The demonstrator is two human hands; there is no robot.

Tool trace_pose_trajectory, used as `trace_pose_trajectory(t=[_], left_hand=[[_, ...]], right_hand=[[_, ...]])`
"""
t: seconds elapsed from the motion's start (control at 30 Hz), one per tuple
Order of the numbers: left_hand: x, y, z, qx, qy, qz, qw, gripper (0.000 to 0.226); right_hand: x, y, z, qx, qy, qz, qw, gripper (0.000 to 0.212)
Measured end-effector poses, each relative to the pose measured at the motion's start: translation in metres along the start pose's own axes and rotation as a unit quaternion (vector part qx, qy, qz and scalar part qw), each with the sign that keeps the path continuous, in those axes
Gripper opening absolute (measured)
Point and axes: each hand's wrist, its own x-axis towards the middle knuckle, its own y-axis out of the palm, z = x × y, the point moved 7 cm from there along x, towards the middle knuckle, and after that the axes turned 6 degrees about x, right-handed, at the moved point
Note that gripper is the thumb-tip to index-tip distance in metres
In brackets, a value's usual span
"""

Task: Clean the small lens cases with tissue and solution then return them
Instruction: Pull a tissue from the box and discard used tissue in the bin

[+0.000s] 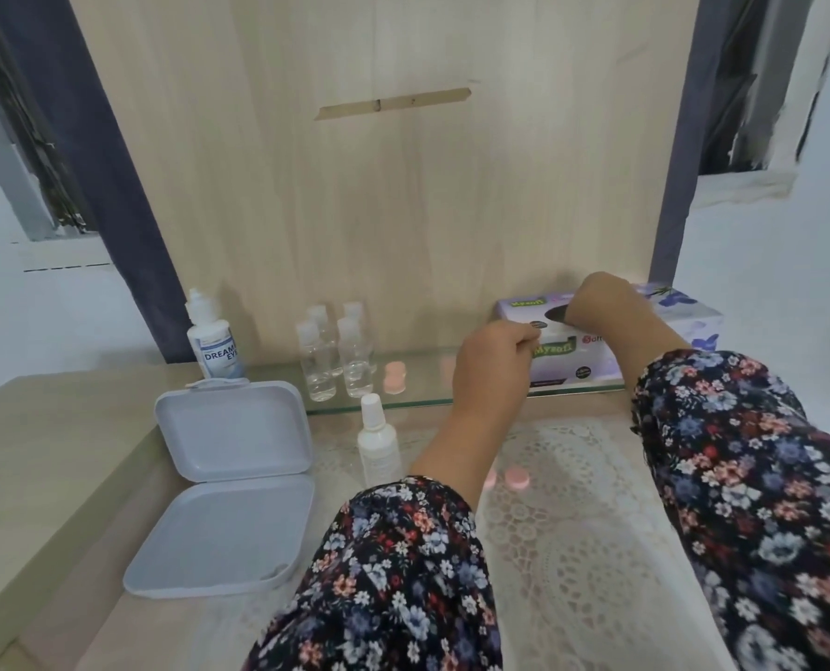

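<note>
The right hand (597, 302) has its grip curled down into the slot atop the tissue box (669, 326), apparently pinching tissue. The left hand (493, 360) steadies the box front. A pink lens case (517, 478) lies nearer the body, behind both grips.

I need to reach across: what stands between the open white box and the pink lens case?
In the head view, one white spray bottle stands between the open white box and the pink lens case.

The bench (64, 428) carries an open white case (229, 486) and spray bottle (378, 440) left of the left hand (493, 360), and a pink lens case (517, 478) beneath it.
</note>
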Motion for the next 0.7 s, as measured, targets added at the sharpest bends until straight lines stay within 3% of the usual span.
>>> trace_pose_trajectory(t=[0.13,0.2,0.33,0.57,0.7], left_hand=[[0.000,0.000,0.000,-0.009,-0.010,-0.006,1.000,0.023],[-0.001,0.000,-0.001,-0.008,-0.013,-0.002,1.000,0.023],[-0.002,-0.001,-0.004,0.001,-0.009,0.006,1.000,0.025],[-0.009,0.000,-0.005,0.017,-0.016,0.077,0.997,0.034],[-0.025,-0.012,-0.011,-0.080,-0.018,0.129,0.988,0.039]], right_hand=[[-0.003,-0.006,-0.002,0.043,0.012,-0.035,0.998,0.017],[-0.008,-0.011,-0.004,0.116,-0.003,-0.052,0.992,0.005],[-0.034,-0.037,0.000,0.279,-0.093,-0.131,0.947,0.028],[-0.079,-0.082,0.012,0.434,-0.143,-0.237,0.857,0.023],[-0.111,-0.089,0.022,0.475,-0.165,-0.239,0.831,0.020]])
